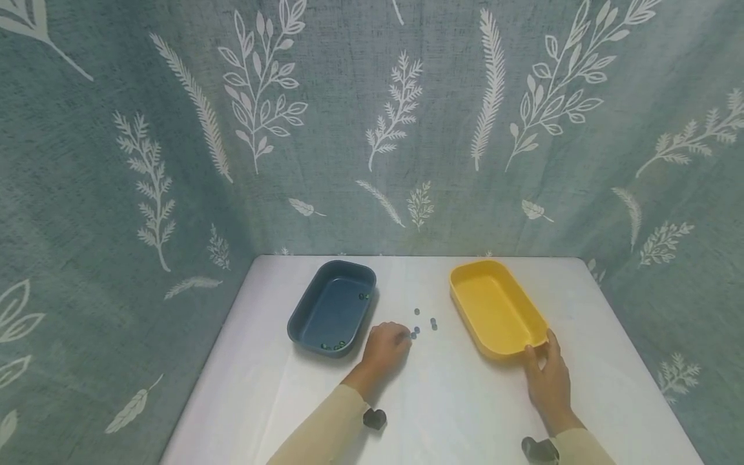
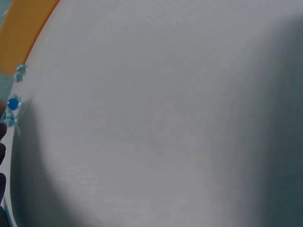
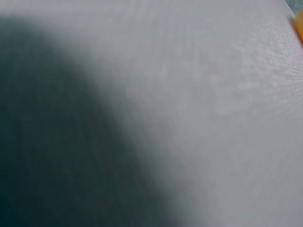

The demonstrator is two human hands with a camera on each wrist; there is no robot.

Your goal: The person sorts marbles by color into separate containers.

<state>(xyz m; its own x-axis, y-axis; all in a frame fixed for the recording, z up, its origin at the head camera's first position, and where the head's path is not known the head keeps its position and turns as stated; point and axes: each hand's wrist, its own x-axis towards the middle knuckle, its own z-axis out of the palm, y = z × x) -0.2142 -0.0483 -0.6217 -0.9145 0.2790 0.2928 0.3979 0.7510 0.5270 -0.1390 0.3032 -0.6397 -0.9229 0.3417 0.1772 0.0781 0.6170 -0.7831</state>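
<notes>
My left hand [image 1: 386, 345] is low over the white table, its curled fingertips right at a few small clear-blue glass marbles [image 1: 416, 330]. In the left wrist view, its fingers show dark at the left edge beside the marbles [image 2: 13, 103]; I cannot tell whether one is pinched. More marbles [image 1: 433, 324] lie a little farther right. With thumb and fingers, my right hand [image 1: 548, 378] holds the near right corner of a yellow tray [image 1: 478, 336]. No marbles show inside that tray. Only a sliver of the yellow tray [image 3: 299, 26] appears in the right wrist view.
A dark blue tray [image 1: 302, 310] stands left of the left hand, with several green marbles [image 1: 341, 344] along its near end and right side. A leaf-patterned curtain [image 1: 430, 213] hangs behind the table [image 1: 453, 413] and along both sides.
</notes>
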